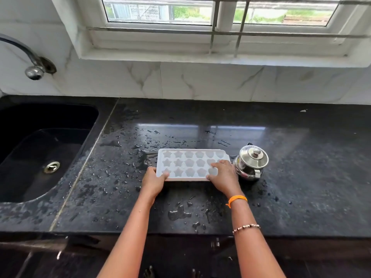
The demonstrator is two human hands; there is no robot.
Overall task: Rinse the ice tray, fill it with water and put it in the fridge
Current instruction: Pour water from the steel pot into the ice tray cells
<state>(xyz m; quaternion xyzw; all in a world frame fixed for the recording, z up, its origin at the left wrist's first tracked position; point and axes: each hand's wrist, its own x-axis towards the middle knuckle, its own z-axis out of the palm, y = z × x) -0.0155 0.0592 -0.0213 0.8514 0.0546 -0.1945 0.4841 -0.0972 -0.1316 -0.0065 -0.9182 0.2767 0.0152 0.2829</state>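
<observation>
A white ice tray [188, 163] with star- and flower-shaped cells lies flat on the wet black counter [301, 177], under a clear lid. My left hand [153, 182] grips its near left corner, thumb on top. My right hand [222, 174] rests on the tray's right end, fingers spread flat over the lid and thumb along the near edge.
A small lidded steel pot [251, 163] stands just right of the tray, close to my right hand. A black sink [40, 149] with a steel drain is at the left, a wall tap [34, 65] above it. Water drops and puddles cover the counter.
</observation>
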